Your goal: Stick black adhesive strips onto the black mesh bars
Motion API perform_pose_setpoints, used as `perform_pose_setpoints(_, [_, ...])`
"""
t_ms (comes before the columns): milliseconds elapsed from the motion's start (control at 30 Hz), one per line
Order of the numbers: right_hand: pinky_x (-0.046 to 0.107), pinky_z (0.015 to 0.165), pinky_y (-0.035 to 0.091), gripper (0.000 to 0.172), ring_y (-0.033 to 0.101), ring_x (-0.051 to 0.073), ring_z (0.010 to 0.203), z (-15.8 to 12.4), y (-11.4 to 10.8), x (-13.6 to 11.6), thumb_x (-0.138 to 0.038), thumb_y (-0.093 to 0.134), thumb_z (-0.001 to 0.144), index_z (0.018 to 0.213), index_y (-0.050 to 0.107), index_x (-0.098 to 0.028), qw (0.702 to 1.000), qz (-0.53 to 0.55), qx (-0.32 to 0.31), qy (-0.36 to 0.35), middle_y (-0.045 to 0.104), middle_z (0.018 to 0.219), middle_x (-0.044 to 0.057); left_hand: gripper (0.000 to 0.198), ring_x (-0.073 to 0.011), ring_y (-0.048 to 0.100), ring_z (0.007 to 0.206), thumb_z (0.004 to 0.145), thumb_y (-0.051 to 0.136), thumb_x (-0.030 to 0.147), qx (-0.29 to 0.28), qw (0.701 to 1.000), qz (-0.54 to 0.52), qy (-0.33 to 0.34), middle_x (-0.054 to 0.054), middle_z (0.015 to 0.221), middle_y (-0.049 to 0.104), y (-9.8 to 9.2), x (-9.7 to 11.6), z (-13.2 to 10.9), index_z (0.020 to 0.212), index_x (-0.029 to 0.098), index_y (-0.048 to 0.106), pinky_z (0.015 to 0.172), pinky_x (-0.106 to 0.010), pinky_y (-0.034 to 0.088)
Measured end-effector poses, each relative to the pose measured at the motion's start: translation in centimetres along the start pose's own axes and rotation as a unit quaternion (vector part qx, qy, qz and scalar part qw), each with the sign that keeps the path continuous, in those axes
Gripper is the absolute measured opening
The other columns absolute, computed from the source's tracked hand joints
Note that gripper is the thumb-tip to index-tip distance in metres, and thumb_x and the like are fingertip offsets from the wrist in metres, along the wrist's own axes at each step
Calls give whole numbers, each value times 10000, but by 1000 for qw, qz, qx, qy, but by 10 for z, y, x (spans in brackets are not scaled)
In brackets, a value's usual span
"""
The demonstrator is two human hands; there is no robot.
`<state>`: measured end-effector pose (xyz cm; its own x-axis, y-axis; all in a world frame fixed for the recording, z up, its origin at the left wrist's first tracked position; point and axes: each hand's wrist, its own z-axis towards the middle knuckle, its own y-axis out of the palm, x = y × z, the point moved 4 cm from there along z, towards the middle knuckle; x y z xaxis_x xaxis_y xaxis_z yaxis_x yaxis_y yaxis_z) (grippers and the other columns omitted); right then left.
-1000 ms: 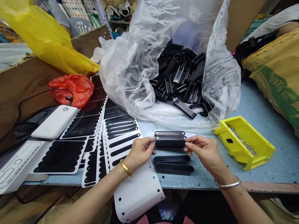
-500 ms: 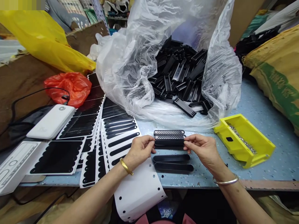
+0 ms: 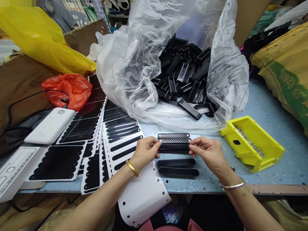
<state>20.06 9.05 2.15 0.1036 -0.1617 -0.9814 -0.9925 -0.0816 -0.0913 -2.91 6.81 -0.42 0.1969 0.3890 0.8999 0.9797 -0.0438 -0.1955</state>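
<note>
Bench: speckled blue bench (image 3: 207, 184) under a clear plastic bag (image 3: 125, 70) of black mesh-faced parts (image 3: 183, 77)
Hands: left hand (image 3: 144, 154) and right hand (image 3: 209, 153) pinch both ends of a black strip (image 3: 174, 146) under 2 mesh bars (image 3: 173, 138)
Done: 2 bare black strips (image 3: 176, 162) lie side by side nearby
Remaining: many parts fill the bag

Black strip (image 3: 173, 146) with silver mesh top, on speckled pale blue bench (image 3: 284, 134)
White sheets (image 3: 107, 150) patterned with rows of black rounded bars; bright yellow tray (image 3: 271, 150); orange-red bag (image 3: 67, 91); lemon-yellow bag (image 3: 36, 41); mustard sack (image 3: 286, 61) with green band and lettering.
</note>
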Motion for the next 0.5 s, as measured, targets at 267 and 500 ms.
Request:
perform_pose_setpoints(267, [203, 382, 443, 239, 581, 124, 437, 2, 1, 2, -320, 860, 595, 688, 718, -152, 999, 46, -8, 16, 640, 508, 18, 234, -133, 660, 498, 839, 541, 347, -29, 999, -15, -11, -10, 596, 615, -3, 2, 0, 726, 146, 583, 357, -145, 412])
perform_pose_setpoints(500, [195, 370, 403, 204, 560, 115, 423, 0, 0, 0, -290, 846, 616, 695, 725, -146, 999, 45, -2, -2, 640, 497, 23, 129, -141, 673, 537, 788, 536, 251, -29, 999, -41, -15, -5, 611, 604, -4, 2, -3, 771, 136, 592, 406, -159, 453])
